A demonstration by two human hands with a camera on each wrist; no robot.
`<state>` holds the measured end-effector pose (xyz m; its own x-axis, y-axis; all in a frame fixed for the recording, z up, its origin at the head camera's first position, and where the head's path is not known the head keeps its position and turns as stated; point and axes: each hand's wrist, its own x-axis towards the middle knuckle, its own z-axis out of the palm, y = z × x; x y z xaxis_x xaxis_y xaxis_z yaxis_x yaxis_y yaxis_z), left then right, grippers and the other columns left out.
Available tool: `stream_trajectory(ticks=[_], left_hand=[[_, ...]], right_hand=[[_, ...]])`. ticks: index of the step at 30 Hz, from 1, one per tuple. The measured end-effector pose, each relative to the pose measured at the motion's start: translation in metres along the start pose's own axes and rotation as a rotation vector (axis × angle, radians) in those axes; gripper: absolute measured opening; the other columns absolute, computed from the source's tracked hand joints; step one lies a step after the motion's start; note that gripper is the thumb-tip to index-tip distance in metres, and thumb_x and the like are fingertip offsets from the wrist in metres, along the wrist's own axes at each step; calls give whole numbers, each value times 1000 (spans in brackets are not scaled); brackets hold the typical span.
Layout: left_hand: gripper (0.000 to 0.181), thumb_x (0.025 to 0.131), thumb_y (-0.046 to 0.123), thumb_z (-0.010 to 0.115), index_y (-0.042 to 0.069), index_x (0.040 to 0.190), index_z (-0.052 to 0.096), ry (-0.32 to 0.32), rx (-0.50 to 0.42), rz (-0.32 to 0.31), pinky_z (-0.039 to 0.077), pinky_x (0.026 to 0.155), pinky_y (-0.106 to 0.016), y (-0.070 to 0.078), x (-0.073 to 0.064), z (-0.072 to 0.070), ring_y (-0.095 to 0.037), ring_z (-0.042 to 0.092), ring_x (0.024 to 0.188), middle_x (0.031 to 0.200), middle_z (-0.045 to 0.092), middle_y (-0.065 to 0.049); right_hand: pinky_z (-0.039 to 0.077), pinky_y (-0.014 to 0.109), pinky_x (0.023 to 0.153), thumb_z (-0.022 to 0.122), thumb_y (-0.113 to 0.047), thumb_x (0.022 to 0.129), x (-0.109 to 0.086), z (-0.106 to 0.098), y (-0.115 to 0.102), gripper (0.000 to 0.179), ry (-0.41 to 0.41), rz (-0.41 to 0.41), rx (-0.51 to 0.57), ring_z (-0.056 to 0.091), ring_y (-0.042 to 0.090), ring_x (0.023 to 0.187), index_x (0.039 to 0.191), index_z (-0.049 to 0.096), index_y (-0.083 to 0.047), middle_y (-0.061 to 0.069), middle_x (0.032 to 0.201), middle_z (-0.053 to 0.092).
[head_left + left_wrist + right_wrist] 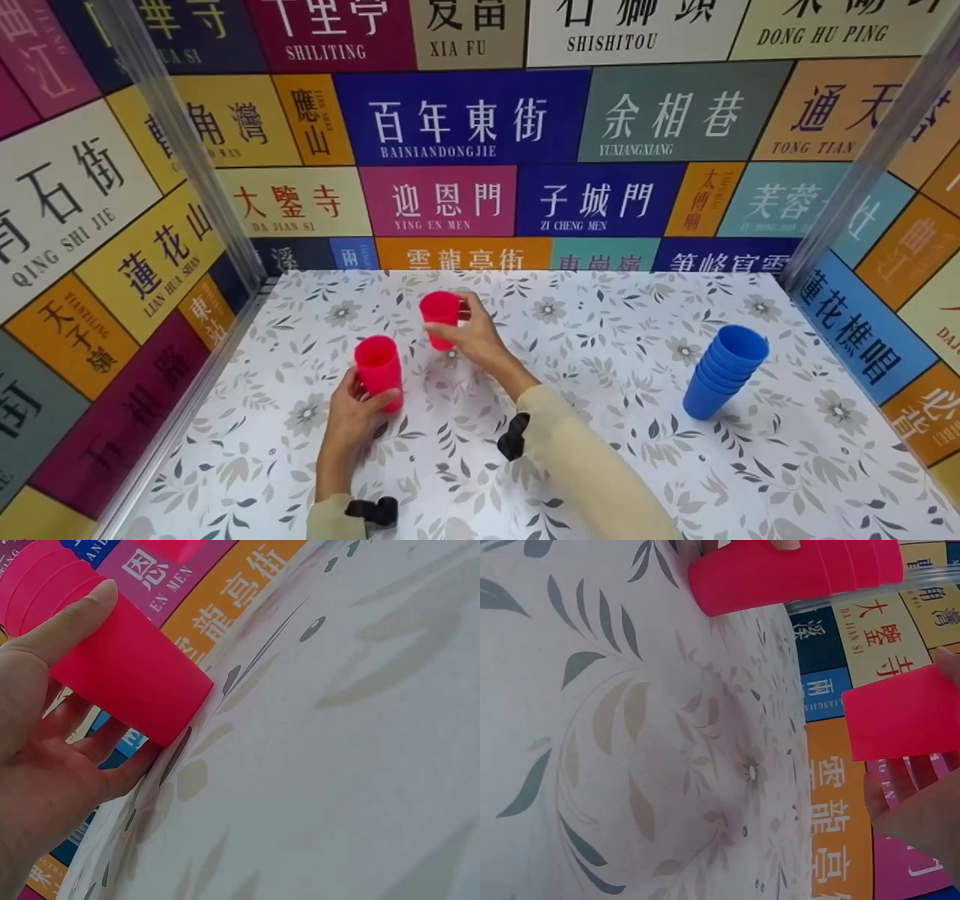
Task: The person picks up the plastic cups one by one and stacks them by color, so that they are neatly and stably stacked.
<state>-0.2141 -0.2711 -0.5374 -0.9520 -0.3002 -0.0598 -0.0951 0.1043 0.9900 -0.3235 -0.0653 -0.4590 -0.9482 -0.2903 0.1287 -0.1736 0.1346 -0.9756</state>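
My left hand grips a stack of red plastic cups, thumb on the near side and fingers curled round behind. In the left wrist view several rims show at the top of that stack, and its base is right at the tabletop. Farther back and a little to the right, my right hand holds a red cup upright between thumb and fingers. The right wrist view shows this cup raised off the table surface, apart from the stack.
A stack of blue cups stands on the right side of the table, leaning slightly. The tabletop has a grey leaf and flower pattern. Printed sign panels form the back and side walls, with clear corner posts.
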Motion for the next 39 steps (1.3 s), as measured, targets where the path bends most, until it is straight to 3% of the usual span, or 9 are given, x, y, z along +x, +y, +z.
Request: stream_trajectory(ticks=[8,18,25,33,39], left_hand=[[89,75,33,88,17,148,40,7,10,-26,43,114,-50,0,0,0,-32,48,135,146,52,-12],[85,74,37,89,19,144,44,-2,-8,1,47,110,-49,-2,-1,1,-29,51,132,143,55,-9],[76,80,27,85,16,144,46,4,-25,37,46,110,-48,-1,-1,3,-29,54,129,140,57,-12],[70,82,18,83,15,142,48,1,-67,32,51,104,-41,-1,0,5,-28,55,127,139,59,-13],[69,81,18,84,16,140,49,5,-74,32,54,98,-37,-1,-1,5,-27,56,125,136,60,-12]], right_hand=[[56,35,91,83,-32,81,-5,9,-26,69,-27,-62,-35,55,24,118,138,49,-14,10,128,60],[57,33,90,81,-25,83,-17,22,-59,64,-109,-189,19,57,22,114,138,50,-14,9,127,61],[56,32,91,80,-22,85,-29,33,-76,61,-193,-226,74,58,19,113,138,50,-17,6,128,61],[57,32,88,80,-26,84,-35,45,-73,59,-240,-177,59,59,17,112,136,52,-23,2,127,61],[56,33,88,80,-29,85,-33,50,-63,61,-232,-157,32,58,18,112,138,52,-23,3,127,61]])
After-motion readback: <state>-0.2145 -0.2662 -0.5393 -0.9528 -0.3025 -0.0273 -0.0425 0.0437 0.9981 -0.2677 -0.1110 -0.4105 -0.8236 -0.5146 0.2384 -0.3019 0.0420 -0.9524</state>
